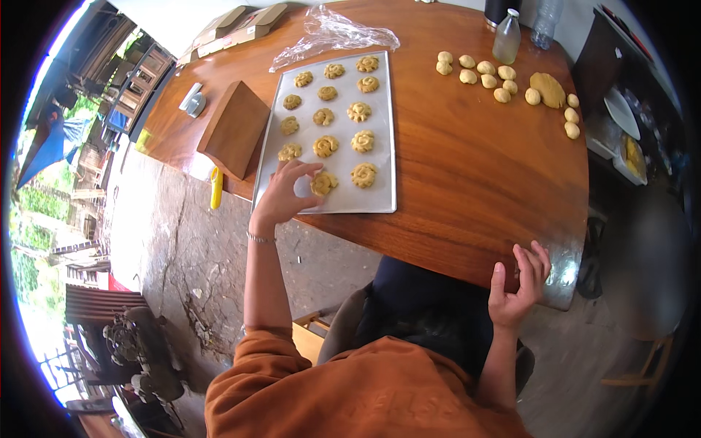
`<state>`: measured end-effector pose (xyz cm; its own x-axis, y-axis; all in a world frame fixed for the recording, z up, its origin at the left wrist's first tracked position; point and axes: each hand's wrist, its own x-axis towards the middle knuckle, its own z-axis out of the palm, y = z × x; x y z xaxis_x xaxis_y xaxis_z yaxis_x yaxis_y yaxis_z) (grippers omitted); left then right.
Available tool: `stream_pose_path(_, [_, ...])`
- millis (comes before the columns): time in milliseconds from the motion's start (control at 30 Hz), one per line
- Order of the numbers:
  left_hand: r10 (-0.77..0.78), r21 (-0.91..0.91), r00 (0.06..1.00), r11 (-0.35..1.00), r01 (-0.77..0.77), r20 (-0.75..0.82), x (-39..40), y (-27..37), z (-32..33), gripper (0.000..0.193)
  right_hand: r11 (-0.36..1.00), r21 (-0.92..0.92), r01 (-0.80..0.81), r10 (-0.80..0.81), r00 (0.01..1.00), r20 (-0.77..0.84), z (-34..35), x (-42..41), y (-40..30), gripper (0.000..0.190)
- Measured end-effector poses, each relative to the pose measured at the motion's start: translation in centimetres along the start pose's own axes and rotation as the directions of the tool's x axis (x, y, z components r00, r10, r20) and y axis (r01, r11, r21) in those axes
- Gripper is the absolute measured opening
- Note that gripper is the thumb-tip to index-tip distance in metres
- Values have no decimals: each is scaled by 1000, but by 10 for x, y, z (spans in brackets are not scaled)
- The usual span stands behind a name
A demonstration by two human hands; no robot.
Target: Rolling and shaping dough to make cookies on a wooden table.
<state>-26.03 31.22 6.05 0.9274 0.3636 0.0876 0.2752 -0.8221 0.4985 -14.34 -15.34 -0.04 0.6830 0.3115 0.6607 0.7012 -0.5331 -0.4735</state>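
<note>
My left hand (287,189) is over the near left part of a metal baking tray (390,137), thumb and fingers spread around a shaped piece of dough (324,183). Whether the fingertips touch it, I cannot tell. Several more ruffled, swirled dough pieces lie in rows on the tray, one of them (363,175) just to the right. My right hand (517,287) is at the table's near edge, palm up, fingers apart and holding nothing. Round dough balls (506,72) and a flattened lump of dough (547,90) lie at the far right of the wooden table (465,186).
A wooden block (235,128) stands left of the tray, by a yellow-handled tool (217,189) at the edge. Crumpled clear plastic (339,35) lies behind the tray. A glass bottle (507,37) stands behind the dough balls. Cardboard boxes (241,30) are at the back left.
</note>
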Motion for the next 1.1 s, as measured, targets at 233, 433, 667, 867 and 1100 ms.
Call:
stream_pose_path(233, [-51, 16, 991, 999, 49, 123, 13, -10, -4, 55, 997, 48, -54, 55, 998, -5, -1, -1, -3, 35])
stream_pose_path(433, [-112, 28, 991, 993, 111, 67, 6, -1, -2, 58, 995, 85, -44, 46, 999, -27, 2, 3, -5, 33])
stream_pose_path(667, [81, 114, 941, 992, -46, -330, -6, 67, -5, 62, 992, 109, -61, 67, 996, -56, 0, 2, -4, 31])
stream_pose_path(867, [405, -387, 896, 808, -445, -184, -35, 204, 80, 50, 997, 56, -50, 53, 997, -57, -7, 2, -12, 28])
stream_pose_path(1100, [416, -523, 880, 710, -472, -229, -40, 220, 162, 41, 989, 120, -90, 110, 979, -173, -37, 10, -26, 25])
